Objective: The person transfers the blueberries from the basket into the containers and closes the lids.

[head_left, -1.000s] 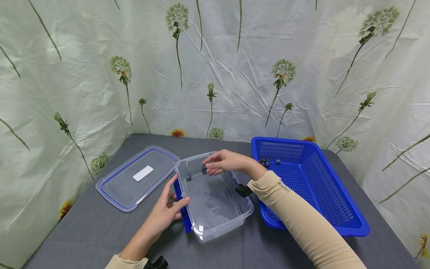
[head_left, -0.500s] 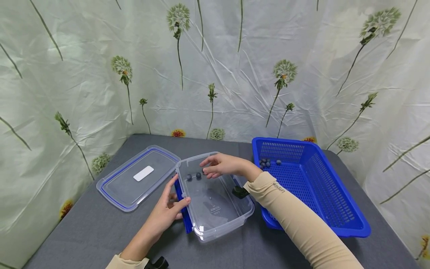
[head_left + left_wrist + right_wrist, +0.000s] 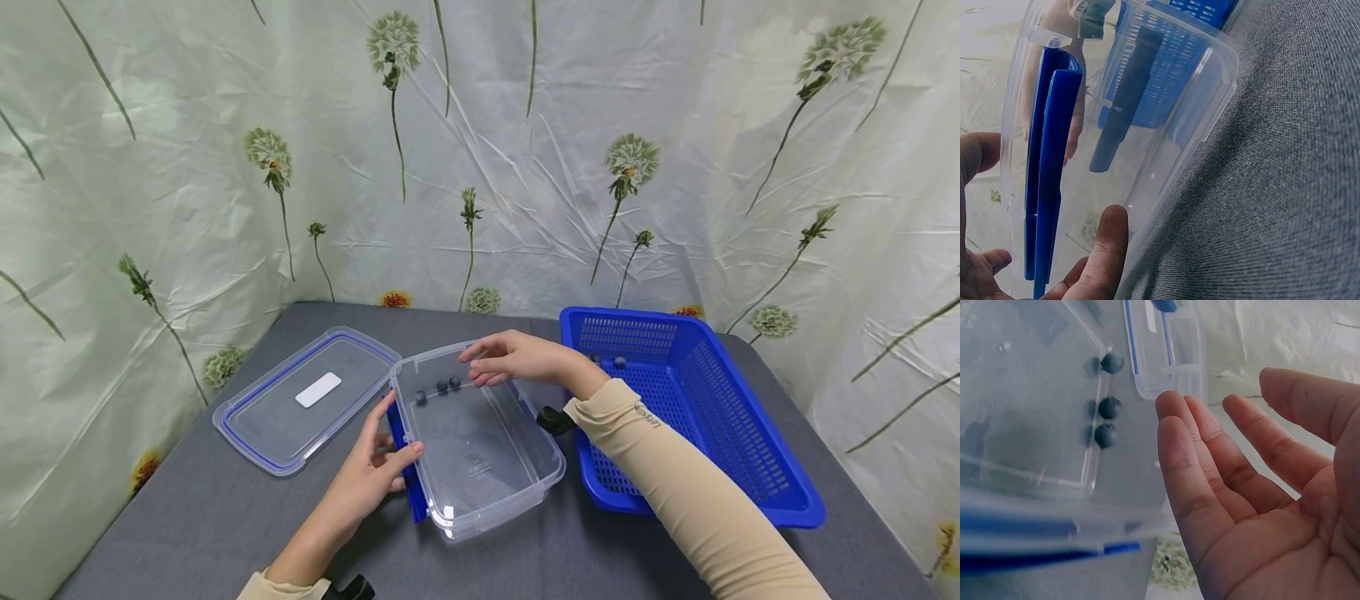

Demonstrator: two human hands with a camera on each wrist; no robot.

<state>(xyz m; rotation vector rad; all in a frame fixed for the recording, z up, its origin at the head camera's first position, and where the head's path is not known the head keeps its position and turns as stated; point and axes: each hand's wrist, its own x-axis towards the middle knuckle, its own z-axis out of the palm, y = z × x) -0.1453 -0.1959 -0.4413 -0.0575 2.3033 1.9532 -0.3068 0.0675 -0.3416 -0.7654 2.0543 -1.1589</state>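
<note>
A clear plastic food container (image 3: pixel 495 475) with blue side clips sits mid-table, its left side held by my left hand (image 3: pixel 363 479). The thumb lies over the rim and the fingers spread along the outside by the blue clip (image 3: pixel 1054 156). Three blueberries (image 3: pixel 1108 408) rest in a row along the container's far inner edge. Above that edge hovers my right hand (image 3: pixel 517 358), fingers loosely bent and nothing between them; the right wrist view shows its bare palm and fingers (image 3: pixel 1179 462).
To the left lies the container's clear lid (image 3: pixel 281 417), with a blue seal and white label. A blue slotted basket (image 3: pixel 750 408) stands at the right under my right forearm, with a few blueberries (image 3: pixel 620 362) at its far left. Behind the grey table hangs a floral curtain (image 3: pixel 480 150).
My right hand has let blueberries go into the container, where three now lie in place of one resting clear of the fingers. It has then drawn slightly right; the left hand keeps its hold.
</note>
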